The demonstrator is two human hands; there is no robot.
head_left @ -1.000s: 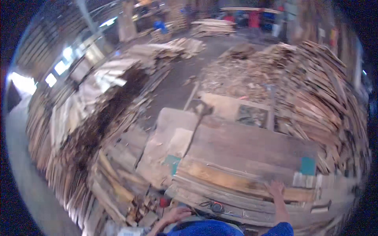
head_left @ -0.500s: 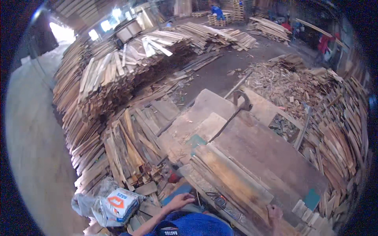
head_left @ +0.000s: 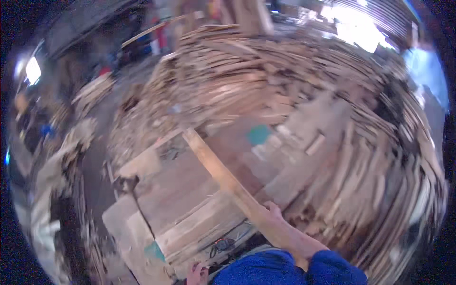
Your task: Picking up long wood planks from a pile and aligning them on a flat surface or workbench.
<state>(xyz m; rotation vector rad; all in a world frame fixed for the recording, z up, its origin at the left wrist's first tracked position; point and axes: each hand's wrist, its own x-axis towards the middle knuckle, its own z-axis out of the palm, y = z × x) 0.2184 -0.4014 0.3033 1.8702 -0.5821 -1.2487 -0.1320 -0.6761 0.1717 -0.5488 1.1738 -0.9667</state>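
My right hand grips a long wooden board near its close end. The board slants up and away to the left, raised across the worktable. Its near end passes beside my forearm. At the lower edge, my left hand is partly cut off and slightly blurred; its fingers look loosely bent and apart, with nothing visible in them. On the table in front of me lies another long plank. Close to my body is a dark coiled thing, too blurred to name.
A dark curved metal part stands at the end of a slot in the table. Stacked boards spread along the right, with a scrap-wood heap beyond. A person in light blue stands far right; another in red is far back.
My view has swung to the right. My right hand has lifted a board off the pile on the table and turned it. My left hand has moved to the lower edge.
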